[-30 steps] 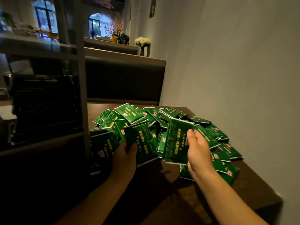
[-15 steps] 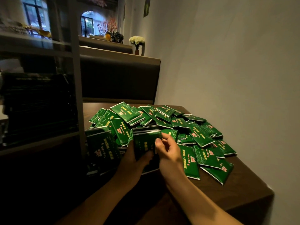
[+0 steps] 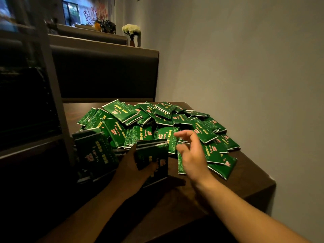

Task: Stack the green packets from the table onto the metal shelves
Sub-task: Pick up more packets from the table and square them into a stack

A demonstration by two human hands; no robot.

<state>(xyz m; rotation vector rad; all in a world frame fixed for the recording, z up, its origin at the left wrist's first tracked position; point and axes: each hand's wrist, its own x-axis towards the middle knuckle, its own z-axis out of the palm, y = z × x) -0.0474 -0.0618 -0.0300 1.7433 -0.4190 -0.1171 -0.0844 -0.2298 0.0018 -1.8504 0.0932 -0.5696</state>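
Observation:
A heap of green packets with red and yellow print covers the dark wooden table. My left hand grips a small upright stack of green packets at the heap's near edge. Just to the right, my right hand hovers over the heap with loosely spread fingers and holds nothing. Another packet stack leans upright to the left, beside the shelf post. The metal shelves rise at the left, their contents lost in shadow.
A padded booth back stands behind the table. The plain wall runs along the right side. A vase of white flowers sits on the ledge beyond. The table's right corner is close to the wall.
My right hand brought a packet from the heap to the stack in my left hand, let it go and has drawn back to the right, empty. The view shifted slightly.

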